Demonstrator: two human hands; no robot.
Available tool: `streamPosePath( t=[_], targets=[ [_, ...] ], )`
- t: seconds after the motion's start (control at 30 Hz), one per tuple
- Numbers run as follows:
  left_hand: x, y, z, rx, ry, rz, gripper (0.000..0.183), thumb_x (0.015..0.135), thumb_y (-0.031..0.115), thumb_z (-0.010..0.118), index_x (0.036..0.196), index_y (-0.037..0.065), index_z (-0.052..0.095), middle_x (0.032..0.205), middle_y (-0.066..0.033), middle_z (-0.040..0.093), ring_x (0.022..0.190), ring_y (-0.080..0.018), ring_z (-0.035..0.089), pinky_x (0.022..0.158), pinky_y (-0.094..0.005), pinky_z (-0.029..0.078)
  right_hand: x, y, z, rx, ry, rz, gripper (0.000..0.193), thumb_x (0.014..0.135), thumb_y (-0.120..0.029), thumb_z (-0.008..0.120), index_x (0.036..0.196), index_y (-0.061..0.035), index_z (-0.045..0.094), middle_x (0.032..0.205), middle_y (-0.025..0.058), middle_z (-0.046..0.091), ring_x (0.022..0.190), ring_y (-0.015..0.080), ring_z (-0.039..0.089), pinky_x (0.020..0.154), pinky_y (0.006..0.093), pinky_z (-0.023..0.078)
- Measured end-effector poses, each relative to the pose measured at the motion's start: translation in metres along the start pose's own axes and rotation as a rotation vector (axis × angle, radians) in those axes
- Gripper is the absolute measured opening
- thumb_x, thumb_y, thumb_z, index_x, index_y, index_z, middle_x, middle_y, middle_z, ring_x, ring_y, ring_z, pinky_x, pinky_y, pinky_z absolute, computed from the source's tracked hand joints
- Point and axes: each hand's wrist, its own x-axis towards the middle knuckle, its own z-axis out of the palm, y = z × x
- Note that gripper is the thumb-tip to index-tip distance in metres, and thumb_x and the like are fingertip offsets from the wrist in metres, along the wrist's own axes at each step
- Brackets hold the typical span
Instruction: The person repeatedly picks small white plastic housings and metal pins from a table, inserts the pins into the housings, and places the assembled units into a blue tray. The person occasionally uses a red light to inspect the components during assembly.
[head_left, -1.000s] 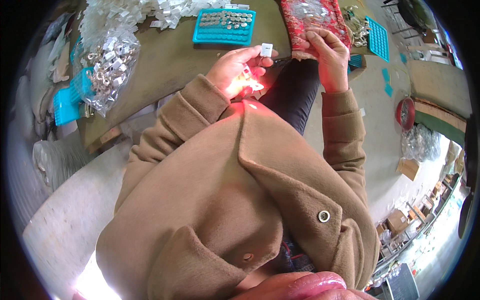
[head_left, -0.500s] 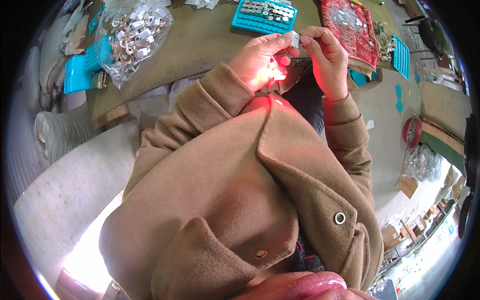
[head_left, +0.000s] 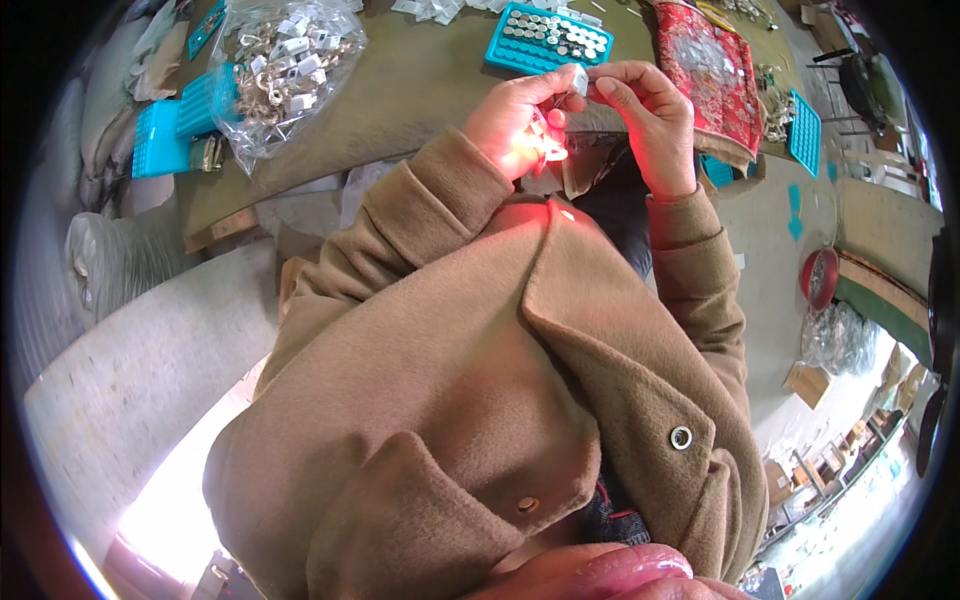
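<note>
Close to the table's near edge, my left hand (head_left: 510, 122) pinches a small white plastic block (head_left: 579, 80) between thumb and forefinger. Red light falls on that palm and its curled lower fingers. My right hand (head_left: 660, 120) is just to the right, thumb and forefinger pressed together beside the block. Whatever sits in that pinch is too small to make out. Beyond both hands lies a turquoise tray (head_left: 513, 60) with rows of round silvery pieces.
A clear plastic bag (head_left: 245, 145) of white blocks with brass-coloured parts lies at the left, beside turquoise trays (head_left: 160, 140). A red patterned cloth (head_left: 735, 115) bearing clear pieces covers the right side. A red bowl (head_left: 820, 280) is farther right, below table height.
The table and its things have shifted slightly right and down in the view. Both hands keep their pinches, and the white block has tilted a little, its lower end nearer my left fingers.
</note>
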Motion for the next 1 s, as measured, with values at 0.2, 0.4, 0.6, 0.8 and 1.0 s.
streamPosePath(
  t=[0.2, 0.4, 0.6, 0.8, 1.0],
  targets=[
    [0.0, 0.003, -0.006, -0.048, -0.044, -0.062, 0.025, 0.093, 0.033, 0.066, 0.094, 0.008, 0.063, 0.079, 0.0002, 0.061, 0.059, -0.005, 0.05, 0.052, -0.0246, 0.044, 0.004, 0.008, 0.003, -0.146, -0.062, -0.06, 0.006, 0.094, -0.002, 0.061, 0.097, 0.0022, 0.063, 0.093, 0.0001, 0.063, 0.089, 0.0067, 0.057, 0.083, 0.0219, 0.048],
    [0.007, -0.002, -0.013, -0.007, -0.004, -0.06, 0.023, 0.095, 0.031, 0.063, 0.094, 0.008, 0.061, 0.073, 0.0024, 0.058, 0.052, -0.0003, 0.045, 0.046, -0.0167, 0.037, 0.0, 0.004, 0.002, -0.434, -0.063, -0.037, 0.006, 0.09, -0.002, 0.063, 0.095, 0.0009, 0.061, 0.086, 0.0039, 0.061, 0.082, 0.0082, 0.055, 0.075, 0.0252, 0.048],
    [0.003, 0.006, -0.012, 0.417, 0.123, 0.169, 0.018, 0.093, 0.025, 0.065, 0.087, 0.008, 0.063, 0.073, -0.0001, 0.062, 0.054, -0.0032, 0.05, 0.043, -0.0191, 0.036, 0.01, -0.002, 0.027, -0.71, -0.057, -0.347, 0.012, 0.083, 0.005, 0.06, 0.094, -0.0006, 0.059, 0.092, 0.0153, 0.063, 0.084, 0.0335, 0.063, 0.075, 0.0357, 0.05],
    [-0.007, 0.037, -0.029, 0.579, 0.118, 0.391, 0.021, 0.094, 0.027, 0.064, 0.094, 0.006, 0.065, 0.073, 0.0014, 0.061, 0.061, -0.0024, 0.052, 0.052, -0.0192, 0.041, 0.024, -0.001, 0.043, -0.626, -0.073, -0.338, 0.023, 0.084, 0.006, 0.062, 0.106, -0.0017, 0.064, 0.099, 0.013, 0.066, 0.091, 0.0276, 0.066, 0.079, 0.0335, 0.051],
    [-0.044, 0.137, -0.086, 1.702, 0.589, 0.982, 0.022, 0.087, 0.026, 0.067, 0.104, 0.012, 0.07, 0.087, -0.0065, 0.069, 0.079, -0.0203, 0.066, 0.071, -0.0331, 0.053, 0.028, 0.002, 0.043, -0.612, -0.091, -0.211, 0.018, 0.087, 0.002, 0.062, 0.104, -0.0012, 0.067, 0.102, 0.0142, 0.067, 0.095, 0.0242, 0.066, 0.083, 0.032, 0.051]
  ],
)
